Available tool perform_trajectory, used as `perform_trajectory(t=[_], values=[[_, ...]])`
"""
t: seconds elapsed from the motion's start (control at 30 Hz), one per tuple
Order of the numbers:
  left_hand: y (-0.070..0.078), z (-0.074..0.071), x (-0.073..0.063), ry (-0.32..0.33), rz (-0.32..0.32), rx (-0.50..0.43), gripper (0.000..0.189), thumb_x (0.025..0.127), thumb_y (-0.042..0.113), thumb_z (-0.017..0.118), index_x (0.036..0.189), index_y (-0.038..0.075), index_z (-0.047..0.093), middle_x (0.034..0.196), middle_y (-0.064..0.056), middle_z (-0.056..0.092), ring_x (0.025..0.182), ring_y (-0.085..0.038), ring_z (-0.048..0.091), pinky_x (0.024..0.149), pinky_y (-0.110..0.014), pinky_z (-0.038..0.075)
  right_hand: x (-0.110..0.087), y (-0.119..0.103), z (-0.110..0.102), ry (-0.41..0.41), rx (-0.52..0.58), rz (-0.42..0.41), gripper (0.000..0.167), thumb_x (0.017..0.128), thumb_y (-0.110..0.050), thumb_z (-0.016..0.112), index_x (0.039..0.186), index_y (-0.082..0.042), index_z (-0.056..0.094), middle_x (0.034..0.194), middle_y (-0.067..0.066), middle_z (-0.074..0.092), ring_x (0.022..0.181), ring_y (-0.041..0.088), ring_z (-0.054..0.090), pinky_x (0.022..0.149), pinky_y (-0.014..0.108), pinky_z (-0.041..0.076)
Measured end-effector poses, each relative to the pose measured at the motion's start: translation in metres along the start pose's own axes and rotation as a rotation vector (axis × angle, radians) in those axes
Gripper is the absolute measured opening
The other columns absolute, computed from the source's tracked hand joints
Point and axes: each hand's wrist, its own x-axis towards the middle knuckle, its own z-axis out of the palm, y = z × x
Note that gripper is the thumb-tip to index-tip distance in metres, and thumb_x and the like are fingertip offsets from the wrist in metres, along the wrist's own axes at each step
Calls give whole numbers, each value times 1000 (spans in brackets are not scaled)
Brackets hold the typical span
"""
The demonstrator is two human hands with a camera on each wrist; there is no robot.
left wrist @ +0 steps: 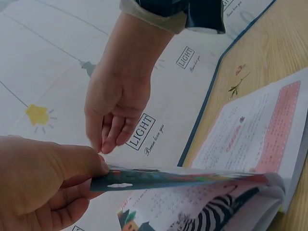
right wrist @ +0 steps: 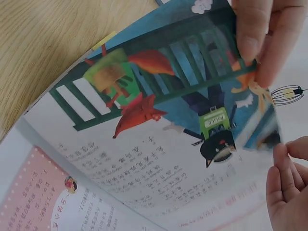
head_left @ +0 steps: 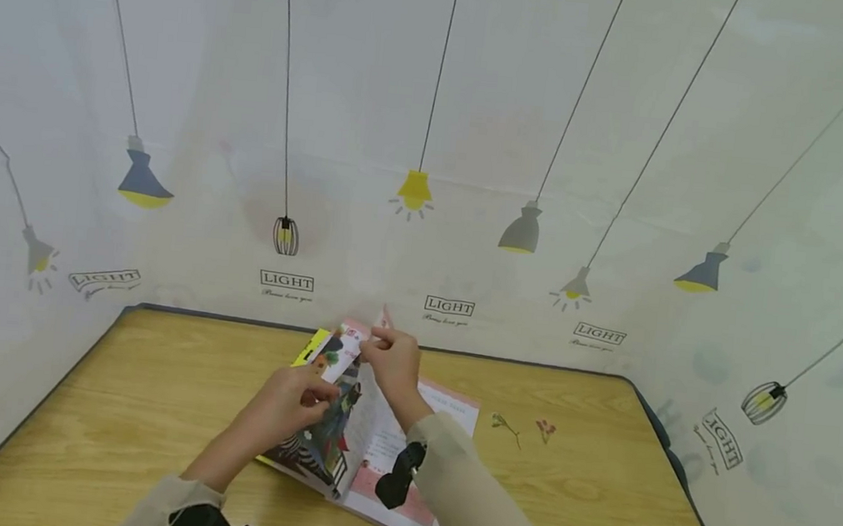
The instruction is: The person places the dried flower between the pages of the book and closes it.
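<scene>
An illustrated children's book lies open on the table, with a page lifted up from it. My left hand pinches the free edge of this page between thumb and fingers, as the left wrist view shows from close by. Higher along the same edge, my right hand pinches the page with thumb and forefinger in the right wrist view. The page shows a fox, a green railing and a figure in a police vest. Beneath its raised edge, a zebra-striped drawing shows in the left wrist view.
Two small plant sprigs, one green and one reddish, lie right of the book on the wooden table. A white backdrop printed with lamps stands along the back and sides of the table.
</scene>
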Motion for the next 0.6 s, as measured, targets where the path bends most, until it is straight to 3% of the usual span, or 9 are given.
perform_trajectory(t=[0.13, 0.3, 0.6], values=[[-10, -2, -4, 24, -37, -7, 19, 75, -4, 65, 92, 3, 72, 81, 0, 59, 71, -9, 55, 61, -23, 47, -4, 0, -10, -67, 37, 25, 26, 79, -2, 66, 104, 6, 66, 72, 13, 66, 62, 22, 65, 50, 21, 39], [-24, -3, -8, 16, -125, 14, 18, 78, -2, 66, 93, 6, 73, 80, 1, 59, 71, -11, 55, 61, -27, 47, -5, 11, -31, -85, 49, 9, 25, 80, 0, 64, 104, 8, 65, 74, 14, 66, 62, 20, 65, 57, 24, 47], [-65, 1, -27, 11, -227, -8, 19, 80, -1, 67, 98, -1, 70, 82, -2, 59, 75, -16, 56, 65, -30, 48, -9, 37, -83, -41, 6, 82, 27, 80, 0, 63, 106, 5, 66, 77, 14, 66, 65, 22, 65, 63, 30, 51]])
